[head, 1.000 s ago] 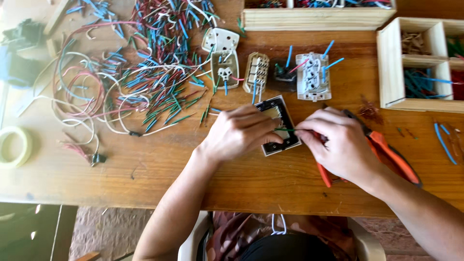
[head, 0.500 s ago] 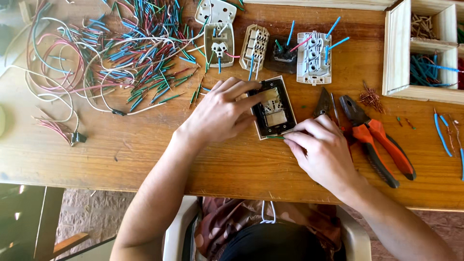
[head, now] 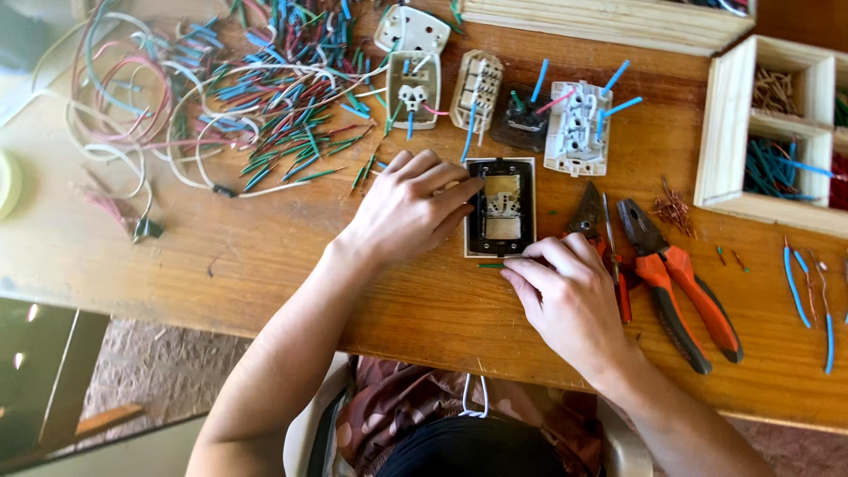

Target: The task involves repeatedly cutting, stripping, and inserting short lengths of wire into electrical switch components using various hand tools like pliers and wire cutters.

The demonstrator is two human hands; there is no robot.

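Observation:
A wall switch module [head: 501, 206] with a cream frame and black inner part lies face down on the wooden table [head: 265, 265]. My left hand [head: 408, 209] rests on the table at its left edge, fingertips touching the frame and holding it steady. My right hand [head: 565, 296] is just below and to the right of the module, its fingertips pinching at a short green wire piece [head: 491, 265] that lies by the module's lower edge. Orange-handled pliers [head: 680, 283] and a second orange-handled cutter [head: 601, 238] lie right beside my right hand.
Several socket and switch modules with blue wire stubs [head: 579, 124] sit in a row behind. A big tangle of coloured wires and cut pieces [head: 221, 106] covers the left. A wooden compartment box [head: 777, 132] stands at right, a wooden tray [head: 609, 18] at the back.
My right hand has let go of the orange tool and dropped to the table below the module. The module now lies flat, with my left hand at its left edge.

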